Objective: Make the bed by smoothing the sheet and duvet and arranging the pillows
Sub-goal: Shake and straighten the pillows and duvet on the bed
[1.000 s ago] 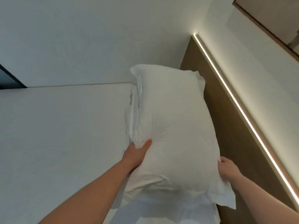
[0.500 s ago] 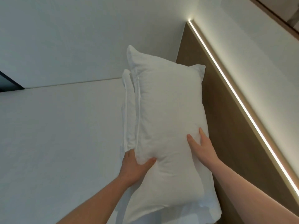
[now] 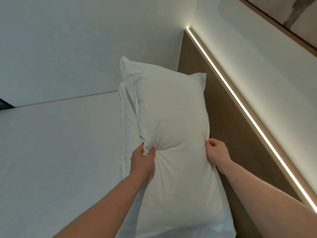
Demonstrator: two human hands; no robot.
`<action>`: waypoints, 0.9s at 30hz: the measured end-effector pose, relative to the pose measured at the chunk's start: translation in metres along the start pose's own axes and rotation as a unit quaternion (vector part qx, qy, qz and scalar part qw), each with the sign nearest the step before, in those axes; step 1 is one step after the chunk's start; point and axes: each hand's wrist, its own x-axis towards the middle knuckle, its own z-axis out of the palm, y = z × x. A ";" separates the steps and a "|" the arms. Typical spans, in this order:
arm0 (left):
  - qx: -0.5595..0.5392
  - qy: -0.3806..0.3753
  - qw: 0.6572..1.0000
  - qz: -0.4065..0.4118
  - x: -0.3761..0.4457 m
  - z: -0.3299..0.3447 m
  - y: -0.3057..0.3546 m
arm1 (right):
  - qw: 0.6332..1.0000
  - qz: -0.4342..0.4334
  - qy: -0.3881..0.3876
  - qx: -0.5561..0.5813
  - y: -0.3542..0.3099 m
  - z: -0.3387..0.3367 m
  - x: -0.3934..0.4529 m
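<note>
A plump white pillow (image 3: pixel 173 117) leans against the wooden headboard (image 3: pixel 236 134). My left hand (image 3: pixel 143 158) pinches a bunch of its cover on the left edge, about halfway down. On the opposite edge, next to the headboard, my right hand (image 3: pixel 217 154) is closed on the fabric. A second white pillow (image 3: pixel 127 127) lies under it; only its left border shows. The smooth white sheet (image 3: pixel 60 160) covers the bed to the left.
A lit LED strip (image 3: pixel 248 117) runs along the headboard's top edge. White walls meet in the corner behind the pillows. A wood-framed panel (image 3: pixel 291 19) hangs at the upper right. A dark patch (image 3: pixel 4 106) shows at the far left edge.
My right hand moved from lying flat on the pillow's face to gripping its right edge. My left hand tightened into a pinch on the left edge. The pillow now bulges between both hands.
</note>
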 end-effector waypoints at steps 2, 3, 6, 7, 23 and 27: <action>-0.012 0.021 0.999 0.032 0.007 -0.001 0.020 | 0.996 -0.038 0.055 0.060 -0.017 -0.012 0.006; -0.016 0.030 0.998 0.051 0.010 -0.002 0.033 | 0.990 -0.051 0.090 0.097 -0.029 -0.019 0.009; -0.053 0.058 0.991 0.110 0.017 0.001 0.069 | 0.968 -0.095 0.172 0.160 -0.069 -0.034 0.013; -0.065 0.064 0.989 0.120 0.018 0.003 0.076 | 0.962 -0.106 0.186 0.170 -0.080 -0.036 0.014; 0.087 -0.055 0.989 -0.108 0.029 -0.038 -0.025 | 0.998 -0.011 0.043 -0.035 0.004 -0.021 0.026; 0.097 -0.021 0.983 -0.154 0.035 -0.054 -0.048 | 0.993 -0.089 0.050 -0.062 -0.005 -0.008 0.014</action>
